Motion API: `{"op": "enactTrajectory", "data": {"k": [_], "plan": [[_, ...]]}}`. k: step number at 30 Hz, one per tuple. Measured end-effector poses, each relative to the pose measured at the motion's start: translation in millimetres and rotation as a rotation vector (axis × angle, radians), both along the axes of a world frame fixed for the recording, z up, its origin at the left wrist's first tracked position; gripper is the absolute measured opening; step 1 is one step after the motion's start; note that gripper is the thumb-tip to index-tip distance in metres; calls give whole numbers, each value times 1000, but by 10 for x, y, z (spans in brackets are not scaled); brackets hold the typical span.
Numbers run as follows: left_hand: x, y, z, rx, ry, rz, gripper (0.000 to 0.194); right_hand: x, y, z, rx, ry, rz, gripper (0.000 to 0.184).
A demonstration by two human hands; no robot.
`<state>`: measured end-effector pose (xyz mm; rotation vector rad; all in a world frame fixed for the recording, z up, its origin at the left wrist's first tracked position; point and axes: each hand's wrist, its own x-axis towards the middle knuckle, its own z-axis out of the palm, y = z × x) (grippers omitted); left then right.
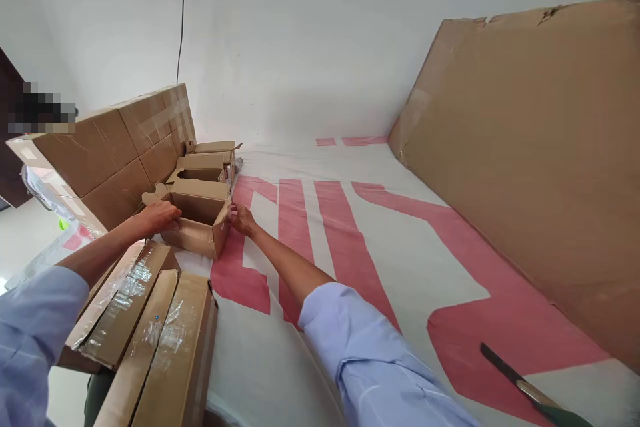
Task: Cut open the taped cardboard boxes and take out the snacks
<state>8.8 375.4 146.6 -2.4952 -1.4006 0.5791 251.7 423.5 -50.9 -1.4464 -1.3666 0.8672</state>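
Observation:
An open cardboard box [193,235] stands in front of me on the white and red sheet, its lid flap tilted up at the back. My left hand [159,216] is closed on its left front edge, thumb over the rim. At the opposite end, my right hand [243,219] pinches the right wall near its top corner. The box's inside looks bare where it shows. Just behind it stand two more open boxes, the nearer one [203,162] and a farther one [215,146], in a row toward the wall.
Taped long boxes [173,347] lie at lower left by my left forearm. A stack of taped cartons [107,160] rises on the left. A big cardboard sheet [525,147] leans at right. A knife [525,384] lies at lower right. A black cable [181,34] hangs from a socket.

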Motion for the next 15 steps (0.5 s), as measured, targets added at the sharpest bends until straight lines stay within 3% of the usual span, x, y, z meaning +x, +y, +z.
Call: {"op": "enactTrajectory", "data": {"k": [4, 7, 12, 15], "plan": [[161, 275, -82, 32, -29, 38, 19, 291, -206, 118, -3, -42, -14, 60], [295, 437, -123, 58, -66, 67, 20, 576, -682, 273, 7, -65, 1, 59], [571, 681, -197, 95, -135, 136, 20, 1089, -2009, 536, 77, -131, 58, 47], [753, 815, -236, 109, -171, 194, 28, 1465, -2875, 549, 81, -254, -35, 46]]}}
